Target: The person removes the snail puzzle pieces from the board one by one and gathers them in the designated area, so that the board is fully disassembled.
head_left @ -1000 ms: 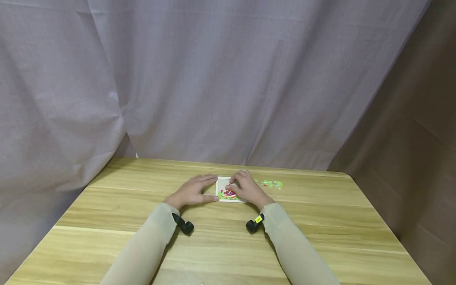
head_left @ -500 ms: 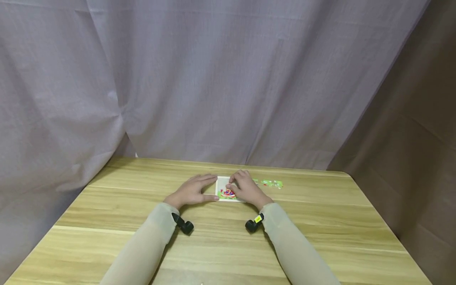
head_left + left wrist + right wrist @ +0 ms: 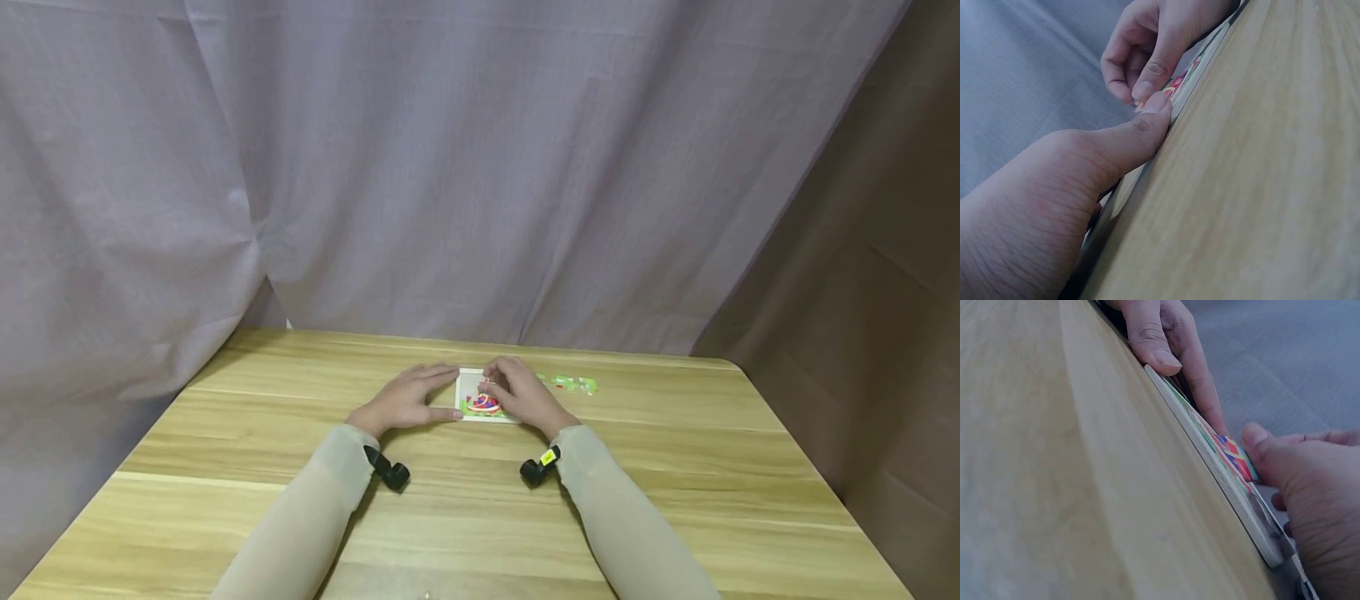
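Observation:
A small jigsaw puzzle board (image 3: pixel 471 384) with a raised white frame lies flat near the table's far side. Joined pieces along its near part show a red, blue and white picture (image 3: pixel 486 405) above green; its far left part is bare grey. My left hand (image 3: pixel 405 402) rests at the board's left edge, fingers straight, with thumb at the near corner and fingertips at the far one. Over the board, my right hand (image 3: pixel 525 396) pinches a small jigsaw piece between thumb and forefinger. In the right wrist view this colourful jigsaw piece (image 3: pixel 1238 459) stands tilted; the hand hides the board's right side.
More green jigsaw pieces (image 3: pixel 576 384) lie on the wooden table (image 3: pixel 465 525) right of the board. A grey curtain (image 3: pixel 420 175) hangs behind the far edge, and a brown one (image 3: pixel 892 333) at the right.
My right fingertips have shifted slightly away from the near pieces, so more of the red and blue picture shows below them. My left hand keeps its place on the board.

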`<action>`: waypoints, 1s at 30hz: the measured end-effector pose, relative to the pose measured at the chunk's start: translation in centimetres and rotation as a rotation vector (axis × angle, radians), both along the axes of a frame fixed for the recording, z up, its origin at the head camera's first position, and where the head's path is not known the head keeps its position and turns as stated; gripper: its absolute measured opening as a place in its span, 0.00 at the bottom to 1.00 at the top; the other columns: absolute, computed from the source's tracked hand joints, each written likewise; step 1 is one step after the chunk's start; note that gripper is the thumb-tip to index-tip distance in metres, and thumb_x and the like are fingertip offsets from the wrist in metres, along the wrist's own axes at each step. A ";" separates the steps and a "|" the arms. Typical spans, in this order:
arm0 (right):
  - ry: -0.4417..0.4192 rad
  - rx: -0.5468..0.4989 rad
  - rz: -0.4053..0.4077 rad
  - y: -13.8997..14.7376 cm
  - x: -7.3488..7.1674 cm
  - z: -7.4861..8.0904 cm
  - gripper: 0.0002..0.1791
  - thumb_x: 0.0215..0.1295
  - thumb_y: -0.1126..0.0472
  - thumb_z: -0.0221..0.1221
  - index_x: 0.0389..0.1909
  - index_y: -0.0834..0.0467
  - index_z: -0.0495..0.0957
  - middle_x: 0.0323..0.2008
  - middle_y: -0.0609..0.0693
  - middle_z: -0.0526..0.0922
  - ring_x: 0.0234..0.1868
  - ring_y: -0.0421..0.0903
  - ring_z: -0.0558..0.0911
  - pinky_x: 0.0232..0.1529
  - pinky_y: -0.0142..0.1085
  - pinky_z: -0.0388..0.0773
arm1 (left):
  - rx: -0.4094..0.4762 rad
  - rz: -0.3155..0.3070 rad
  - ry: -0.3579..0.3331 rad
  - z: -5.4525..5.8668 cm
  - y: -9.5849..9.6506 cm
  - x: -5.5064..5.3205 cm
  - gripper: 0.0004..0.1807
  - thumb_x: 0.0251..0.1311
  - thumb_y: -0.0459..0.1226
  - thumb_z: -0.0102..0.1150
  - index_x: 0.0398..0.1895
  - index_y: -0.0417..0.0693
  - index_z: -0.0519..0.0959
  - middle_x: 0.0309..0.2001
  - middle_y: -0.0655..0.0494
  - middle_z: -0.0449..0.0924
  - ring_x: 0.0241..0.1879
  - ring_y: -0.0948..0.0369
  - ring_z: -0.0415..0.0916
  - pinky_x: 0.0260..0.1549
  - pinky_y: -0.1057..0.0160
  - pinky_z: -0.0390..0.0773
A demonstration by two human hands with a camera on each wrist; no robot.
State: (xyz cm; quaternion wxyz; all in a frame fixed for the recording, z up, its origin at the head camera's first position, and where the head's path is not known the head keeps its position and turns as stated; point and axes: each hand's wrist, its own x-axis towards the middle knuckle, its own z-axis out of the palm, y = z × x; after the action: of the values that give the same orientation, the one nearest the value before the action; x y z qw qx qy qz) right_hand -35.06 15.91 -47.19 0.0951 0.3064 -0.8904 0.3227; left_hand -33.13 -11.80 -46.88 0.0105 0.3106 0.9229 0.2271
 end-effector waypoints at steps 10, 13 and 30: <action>-0.035 -0.079 0.082 1.2 0.0 0.3 0.19 0.74 0.60 0.75 0.61 0.62 0.88 0.38 0.47 0.88 0.37 0.37 0.80 0.42 0.32 0.82 | -0.002 -0.006 0.002 0.2 0.1 -0.2 0.50 0.74 0.65 0.65 0.89 0.48 0.65 0.90 0.47 0.62 0.90 0.45 0.58 0.91 0.35 0.49; -0.030 -0.079 0.100 1.2 -0.1 0.4 0.19 0.75 0.60 0.75 0.61 0.62 0.88 0.40 0.48 0.90 0.38 0.36 0.82 0.43 0.33 0.83 | -0.004 -0.004 0.010 0.2 0.1 -0.2 0.50 0.75 0.65 0.64 0.89 0.47 0.65 0.90 0.47 0.62 0.90 0.44 0.58 0.91 0.35 0.50; 0.018 0.036 0.235 1.3 0.6 1.0 0.09 0.74 0.63 0.74 0.50 0.57 0.87 0.34 0.45 0.89 0.32 0.31 0.77 0.35 0.30 0.80 | -0.013 -0.012 0.015 -0.4 -0.2 -0.4 0.51 0.74 0.66 0.64 0.89 0.48 0.64 0.90 0.48 0.61 0.90 0.45 0.57 0.91 0.35 0.49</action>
State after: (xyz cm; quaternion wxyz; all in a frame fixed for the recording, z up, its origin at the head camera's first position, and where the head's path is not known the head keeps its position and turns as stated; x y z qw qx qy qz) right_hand -34.49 17.20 -46.14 0.0592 0.4134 -0.8531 0.3127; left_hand -33.49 -11.97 -47.28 0.0071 0.3178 0.9225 0.2190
